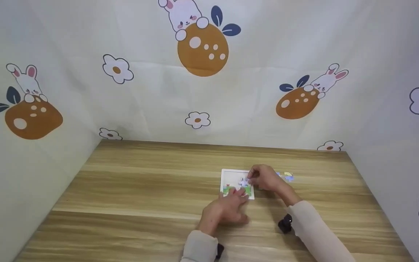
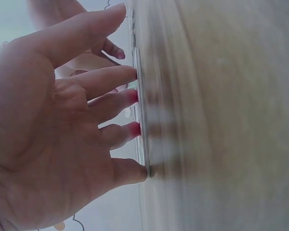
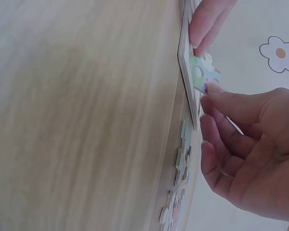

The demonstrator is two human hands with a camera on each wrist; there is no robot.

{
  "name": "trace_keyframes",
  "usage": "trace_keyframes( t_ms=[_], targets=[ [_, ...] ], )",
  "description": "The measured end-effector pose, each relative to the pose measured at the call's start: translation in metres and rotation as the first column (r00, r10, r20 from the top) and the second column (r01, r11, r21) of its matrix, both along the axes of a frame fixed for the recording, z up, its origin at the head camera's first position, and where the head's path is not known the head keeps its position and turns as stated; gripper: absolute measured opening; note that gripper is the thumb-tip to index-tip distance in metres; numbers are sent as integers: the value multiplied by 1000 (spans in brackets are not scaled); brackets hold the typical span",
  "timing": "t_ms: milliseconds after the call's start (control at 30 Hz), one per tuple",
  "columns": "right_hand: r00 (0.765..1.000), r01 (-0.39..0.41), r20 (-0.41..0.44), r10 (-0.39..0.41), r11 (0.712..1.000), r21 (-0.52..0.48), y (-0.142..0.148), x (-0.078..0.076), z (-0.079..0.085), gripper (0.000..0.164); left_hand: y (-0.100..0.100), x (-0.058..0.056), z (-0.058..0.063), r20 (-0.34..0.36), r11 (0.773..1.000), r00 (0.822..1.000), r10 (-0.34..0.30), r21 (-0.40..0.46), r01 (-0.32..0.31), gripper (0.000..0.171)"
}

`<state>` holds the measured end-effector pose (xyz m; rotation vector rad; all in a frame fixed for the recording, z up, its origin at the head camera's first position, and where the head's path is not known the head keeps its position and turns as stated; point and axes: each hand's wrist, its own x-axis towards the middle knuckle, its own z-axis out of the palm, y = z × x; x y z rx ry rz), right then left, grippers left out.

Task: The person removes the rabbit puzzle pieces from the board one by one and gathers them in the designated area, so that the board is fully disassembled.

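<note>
A square white-rimmed puzzle tray (image 1: 231, 177) lies on the table, its near part filled with green printed pieces (image 1: 227, 189). My right hand (image 1: 266, 177) is at the tray's right side and pinches a jigsaw piece (image 3: 203, 72) between thumb and index finger; in the right wrist view the piece is tilted over the tray. My left hand (image 1: 227, 208) has its fingers spread across the tray's near edge, and its fingertips (image 2: 134, 96) touch the tray and the pieces in it. The left hand covers part of the near pieces.
Several loose jigsaw pieces (image 1: 288, 177) lie on the table right of the tray, partly hidden by the right hand; the right wrist view shows more of these flat pieces (image 3: 180, 163). A printed cloth (image 1: 151, 98) stands around the wooden table (image 1: 133, 189) at the back and sides.
</note>
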<state>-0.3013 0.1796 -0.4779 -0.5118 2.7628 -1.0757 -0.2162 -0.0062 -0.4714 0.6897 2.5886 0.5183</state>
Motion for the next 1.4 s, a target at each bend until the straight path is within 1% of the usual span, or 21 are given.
trace_keyframes(
  t_ms=[200, 300, 433, 500, 700, 900, 1200, 1267, 1400],
  targets=[
    [1000, 26, 9, -26, 999, -29, 0, 1, 3, 3, 0, 0, 1, 11, 1000, 1000, 3, -9, -2, 76],
    [998, 55, -2, -56, 996, -68, 2, 2, 7, 3, 0, 0, 1, 9, 1000, 1000, 7, -2, -7, 76],
    [998, 64, 5, -64, 992, -106, 11, 5, 14, 3, 1, 1, 2, 11, 1000, 1000, 17, -1, -17, 76],
    [998, 68, 18, -67, 992, -102, 16, 7, 18, 5, 1, 2, 2, 13, 1000, 1000, 18, 2, -18, 76],
    [994, 103, -16, -104, 993, -64, 32, 13, 24, 5, -1, 3, 3, 30, 999, 999, 26, 30, -27, 77],
    [992, 127, -18, -128, 990, -54, 53, 20, 23, 5, 0, 3, 3, 20, 1000, 1000, 15, 21, -15, 78],
    [984, 175, -26, -176, 984, -35, 85, 27, 19, 4, 2, 4, 2, 52, 999, 998, 34, 37, -36, 78],
    [984, 177, -29, -178, 984, -29, 92, 28, 18, 4, 2, 3, 2, 48, 999, 998, 35, 29, -36, 78],
    [980, 196, -11, -196, 981, -6, 104, 30, 16, 4, 2, 3, 2, 7, 1000, 1000, 16, -7, -16, 77]
  ],
)
